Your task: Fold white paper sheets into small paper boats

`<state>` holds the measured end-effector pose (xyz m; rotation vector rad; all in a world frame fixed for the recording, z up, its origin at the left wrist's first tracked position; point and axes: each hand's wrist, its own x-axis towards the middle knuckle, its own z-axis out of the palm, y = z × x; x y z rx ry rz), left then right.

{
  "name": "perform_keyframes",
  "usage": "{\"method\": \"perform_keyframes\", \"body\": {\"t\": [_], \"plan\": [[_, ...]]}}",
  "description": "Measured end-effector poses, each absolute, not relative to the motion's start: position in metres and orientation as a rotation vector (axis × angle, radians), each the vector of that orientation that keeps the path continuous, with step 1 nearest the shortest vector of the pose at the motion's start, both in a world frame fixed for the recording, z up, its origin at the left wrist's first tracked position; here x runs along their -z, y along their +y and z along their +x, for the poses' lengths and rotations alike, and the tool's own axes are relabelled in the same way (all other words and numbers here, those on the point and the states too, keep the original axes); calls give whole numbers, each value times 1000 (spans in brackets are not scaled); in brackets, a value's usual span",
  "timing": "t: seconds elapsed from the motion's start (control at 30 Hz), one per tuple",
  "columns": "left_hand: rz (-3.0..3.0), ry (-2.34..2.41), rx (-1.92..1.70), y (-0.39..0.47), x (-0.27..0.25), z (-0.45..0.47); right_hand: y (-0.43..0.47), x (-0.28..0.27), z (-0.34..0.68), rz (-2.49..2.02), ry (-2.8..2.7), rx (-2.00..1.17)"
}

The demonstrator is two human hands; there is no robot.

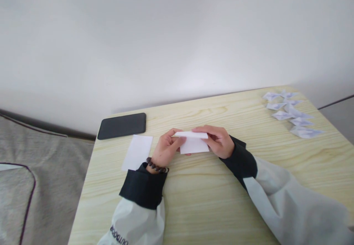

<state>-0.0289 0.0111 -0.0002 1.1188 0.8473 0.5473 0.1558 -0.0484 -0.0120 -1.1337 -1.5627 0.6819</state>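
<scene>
Between my hands, above the middle of the table, is a small white sheet of paper (194, 145) with its far edge folded over toward me. My left hand (166, 147) grips the left end of the fold, thumb on top and fingers behind and beneath. At the other end, my right hand (218, 140) pinches the fold between thumb and index finger. Just left of my left hand lies a loose white paper sheet (137, 152), flat on the tabletop.
The light wood-grain table (199, 200) meets a white wall (177, 42) at its far edge. A black phone (122, 126) lies at the back left. Several folded paper boats (290, 110) are grouped at the back right. Grey fabric (55, 186) shows beyond the left edge.
</scene>
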Motion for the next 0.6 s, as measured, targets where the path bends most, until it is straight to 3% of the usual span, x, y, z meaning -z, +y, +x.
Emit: {"method": "perform_keyframes", "body": {"t": [0.27,0.5,0.6], "plan": [[1092,852,-613,10,-3,-28,-47,12,159,-1121,-1672,-545],[1251,993,-675,9,-1,-23,-51,10,159,-1175,-1520,-822],[1269,979,-689,10,0,-22,-51,10,156,-1332,-1461,-793]]}}
